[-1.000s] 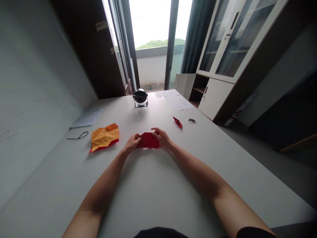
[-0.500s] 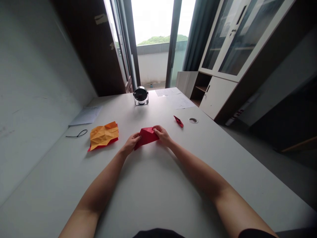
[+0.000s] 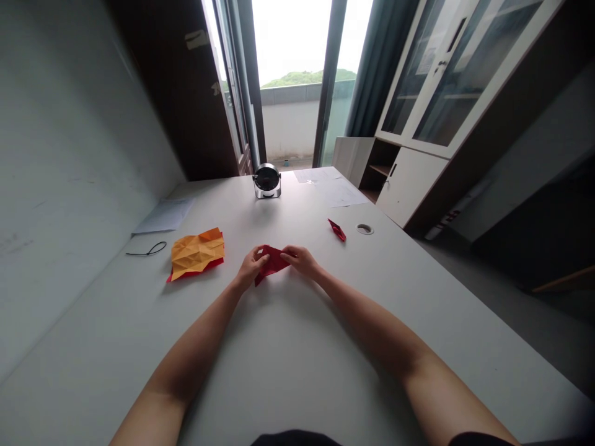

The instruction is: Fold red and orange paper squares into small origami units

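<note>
Between my two hands is a folded piece of red paper (image 3: 274, 262), held just above the white table (image 3: 288, 347). My left hand (image 3: 251, 266) pinches its left side, with the thumb across the front. At its right edge, my right hand (image 3: 300, 260) grips the paper between thumb and fingers. Creased orange sheets with red paper beneath, the orange paper (image 3: 198, 251), lie left of my hands. To the right rests a small folded red paper boat (image 3: 336, 230).
A small round silver-and-black fan (image 3: 267, 181) stands near the table's far edge. A black cable tie (image 3: 147, 249) and white papers (image 3: 163, 215) lie at the left. More white sheets (image 3: 344, 193) are at the far right, near a round cable hole (image 3: 365, 229).
The red paper has tilted and shows less of its face. My right hand has shifted slightly down, and my left thumb now lies further over the paper.
</note>
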A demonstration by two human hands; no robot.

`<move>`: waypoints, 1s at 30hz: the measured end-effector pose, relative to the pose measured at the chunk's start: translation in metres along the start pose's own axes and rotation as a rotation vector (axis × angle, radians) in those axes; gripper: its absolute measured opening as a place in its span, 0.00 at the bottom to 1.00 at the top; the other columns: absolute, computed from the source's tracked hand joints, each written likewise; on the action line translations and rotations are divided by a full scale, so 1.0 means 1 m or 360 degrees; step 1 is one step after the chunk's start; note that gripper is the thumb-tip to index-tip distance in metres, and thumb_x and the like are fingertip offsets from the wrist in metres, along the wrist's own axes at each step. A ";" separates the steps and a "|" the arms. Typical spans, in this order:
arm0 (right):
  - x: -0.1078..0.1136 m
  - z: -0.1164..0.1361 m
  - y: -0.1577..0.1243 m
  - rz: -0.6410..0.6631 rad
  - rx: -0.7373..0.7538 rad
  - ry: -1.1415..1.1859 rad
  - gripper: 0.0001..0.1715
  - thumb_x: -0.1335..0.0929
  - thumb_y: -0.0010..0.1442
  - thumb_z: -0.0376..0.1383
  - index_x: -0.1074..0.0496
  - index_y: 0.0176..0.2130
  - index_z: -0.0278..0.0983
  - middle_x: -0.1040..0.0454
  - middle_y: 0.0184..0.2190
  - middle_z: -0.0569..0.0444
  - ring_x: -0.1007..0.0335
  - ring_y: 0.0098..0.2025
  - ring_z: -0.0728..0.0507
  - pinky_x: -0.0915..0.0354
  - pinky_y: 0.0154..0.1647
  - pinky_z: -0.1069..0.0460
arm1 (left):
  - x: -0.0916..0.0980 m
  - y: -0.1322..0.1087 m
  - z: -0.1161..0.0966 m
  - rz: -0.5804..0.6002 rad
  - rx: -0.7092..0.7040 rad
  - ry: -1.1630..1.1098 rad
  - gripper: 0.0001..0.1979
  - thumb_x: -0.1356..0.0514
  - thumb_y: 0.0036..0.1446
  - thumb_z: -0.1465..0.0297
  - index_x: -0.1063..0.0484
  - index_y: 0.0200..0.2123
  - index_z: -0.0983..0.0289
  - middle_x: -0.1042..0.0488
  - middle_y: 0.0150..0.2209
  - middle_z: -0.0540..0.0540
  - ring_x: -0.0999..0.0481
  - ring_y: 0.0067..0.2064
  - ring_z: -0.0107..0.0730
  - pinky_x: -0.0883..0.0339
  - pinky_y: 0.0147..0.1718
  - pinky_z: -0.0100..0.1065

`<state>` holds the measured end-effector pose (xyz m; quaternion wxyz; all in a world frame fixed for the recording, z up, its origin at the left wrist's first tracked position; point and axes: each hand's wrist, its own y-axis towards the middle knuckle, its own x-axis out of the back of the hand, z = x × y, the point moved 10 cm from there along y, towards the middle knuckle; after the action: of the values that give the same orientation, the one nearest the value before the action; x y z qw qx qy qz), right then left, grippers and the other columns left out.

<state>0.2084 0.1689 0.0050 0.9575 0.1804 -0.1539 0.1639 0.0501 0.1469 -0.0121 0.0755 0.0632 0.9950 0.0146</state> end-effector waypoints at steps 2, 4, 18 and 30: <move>-0.006 0.003 -0.002 0.0079 0.0000 0.0013 0.17 0.32 0.60 0.47 0.24 0.35 0.36 0.26 0.26 0.56 0.35 0.28 0.48 0.40 0.30 0.54 | 0.000 -0.001 -0.001 0.0016 -0.0018 0.0134 0.21 0.33 0.53 0.58 0.25 0.45 0.66 0.20 0.39 0.59 0.22 0.36 0.36 0.27 0.34 0.33; -0.010 0.003 -0.003 0.0131 -0.0028 0.0003 0.17 0.33 0.60 0.47 0.24 0.35 0.36 0.27 0.25 0.57 0.35 0.27 0.48 0.41 0.29 0.54 | 0.001 -0.002 -0.001 0.0029 -0.0027 0.0232 0.18 0.35 0.55 0.56 0.24 0.39 0.66 0.21 0.35 0.57 0.23 0.34 0.34 0.30 0.32 0.31; -0.012 0.011 -0.004 0.0117 0.0047 -0.0253 0.15 0.33 0.61 0.44 0.22 0.34 0.36 0.26 0.25 0.57 0.35 0.28 0.49 0.41 0.31 0.55 | 0.000 -0.009 -0.028 -0.0103 -0.0317 0.0733 0.18 0.41 0.60 0.56 0.29 0.24 0.63 0.32 0.21 0.49 0.37 0.25 0.28 0.45 0.25 0.29; -0.018 0.035 -0.013 0.0151 0.0127 -0.0199 0.18 0.36 0.64 0.45 0.24 0.32 0.36 0.29 0.23 0.58 0.39 0.26 0.49 0.43 0.30 0.55 | -0.021 -0.022 -0.039 -0.0054 -0.0413 0.0871 0.17 0.39 0.59 0.59 0.29 0.22 0.62 0.35 0.19 0.48 0.40 0.25 0.28 0.49 0.27 0.30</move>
<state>0.1885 0.1391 0.0255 0.9293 0.2208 -0.2151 0.2035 0.0621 0.1214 0.0288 -0.1876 0.0300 0.9692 0.1569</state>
